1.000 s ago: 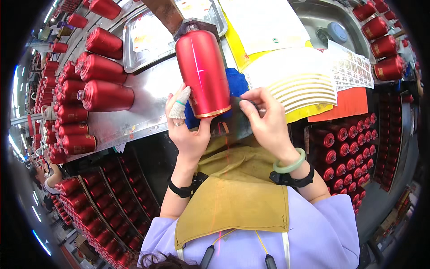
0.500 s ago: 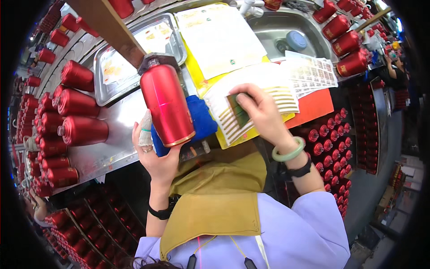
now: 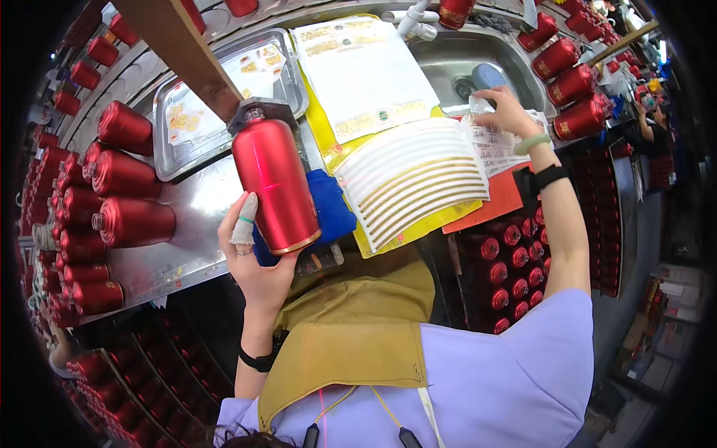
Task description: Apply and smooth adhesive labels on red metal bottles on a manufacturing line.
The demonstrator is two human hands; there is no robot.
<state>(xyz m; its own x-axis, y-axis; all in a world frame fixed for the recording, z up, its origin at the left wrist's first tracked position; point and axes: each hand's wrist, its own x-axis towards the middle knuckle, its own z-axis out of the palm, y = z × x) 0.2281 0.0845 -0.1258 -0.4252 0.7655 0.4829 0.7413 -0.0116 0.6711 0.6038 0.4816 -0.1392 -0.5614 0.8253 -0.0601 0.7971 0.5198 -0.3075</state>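
Note:
My left hand (image 3: 252, 257) grips a tall red bottle (image 3: 273, 184) by its base, holding it upright over a blue cloth (image 3: 328, 210) on the steel bench. A bandage wraps one finger of that hand. My right hand (image 3: 505, 110) reaches far to the right and pinches a small white label from a label sheet (image 3: 499, 144) beside the sink. Between the hands lies a sheet of curved white and gold sticker strips (image 3: 415, 179) on a yellow backing.
A steel tray (image 3: 169, 153) with sticker sheets sits at the back left. Several red bottles lie on their sides at left (image 3: 125, 179) and stand at right (image 3: 576, 118). A steel sink (image 3: 464, 56) and white papers (image 3: 362, 75) lie behind. Racks of bottles run below the bench.
My right hand left the bottle, passed over the sticker strips and reached out to the label sheet by the sink. My left hand has lowered the bottle to the left.

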